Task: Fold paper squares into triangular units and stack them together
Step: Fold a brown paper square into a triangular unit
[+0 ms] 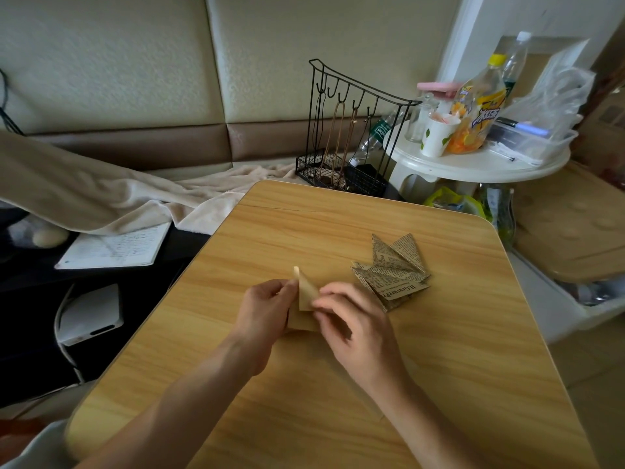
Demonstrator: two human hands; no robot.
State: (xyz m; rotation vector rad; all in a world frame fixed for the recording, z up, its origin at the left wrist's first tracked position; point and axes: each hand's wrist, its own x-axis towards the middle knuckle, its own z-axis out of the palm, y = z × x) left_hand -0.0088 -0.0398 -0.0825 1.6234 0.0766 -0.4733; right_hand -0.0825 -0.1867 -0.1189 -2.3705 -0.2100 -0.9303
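Note:
A small tan paper piece (pixel 306 296), partly folded with one flap standing up, sits at the middle of the wooden table (pixel 338 225). My left hand (pixel 267 309) pinches its left edge. My right hand (pixel 351 319) pinches the flap's lower right corner with thumb and forefinger. To the right lies a stack of folded newsprint-patterned triangular units (pixel 392 270), fanned out, apart from both hands.
A black wire rack (pixel 351 130) stands beyond the table's far edge. A white round side table (pixel 480 164) with bottles, a cup and a plastic box is at the back right. A beige blanket (pixel 101 191), a notebook (pixel 115 248) and a white device (pixel 89 314) lie left.

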